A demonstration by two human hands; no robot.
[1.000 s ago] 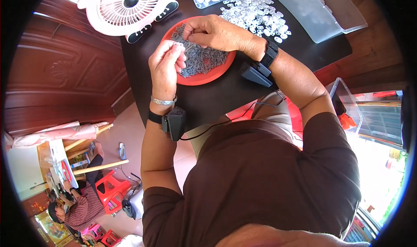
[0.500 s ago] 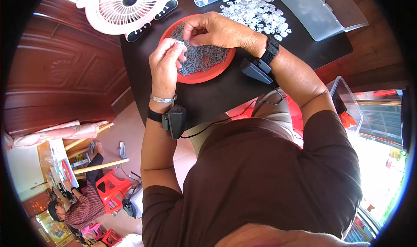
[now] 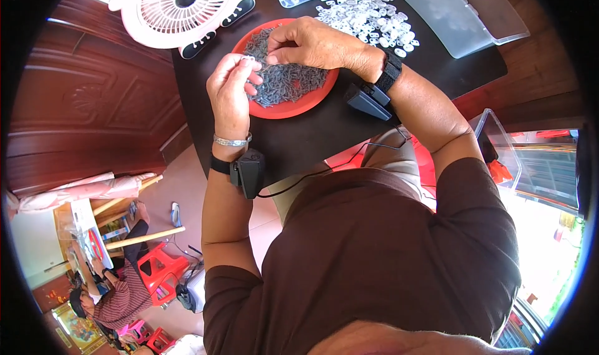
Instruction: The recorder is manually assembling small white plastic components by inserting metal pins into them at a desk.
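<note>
A red round plate [image 3: 293, 108] on the dark table [image 3: 324, 136] holds a heap of small grey parts [image 3: 293, 80]. My left hand [image 3: 232, 93] hovers over the plate's left side, its fingers pinched on a small white piece. My right hand [image 3: 312, 43] rests on the far side of the heap, fingertips pinched down among the grey parts. Whether it holds one is hidden. Both wrists carry black strapped devices.
A white table fan [image 3: 178, 9] stands at the far left of the table. Several small white rings [image 3: 368, 15] lie scattered at the far side, beside a clear lid [image 3: 449, 12]. A clear box [image 3: 493, 143] sits low on the right. Another person [image 3: 118, 299] sits at the lower left.
My left hand has drawn slightly back from the heap, keeping the white piece between its fingers. My right hand stays on the grey parts, fingers shifted a little.
</note>
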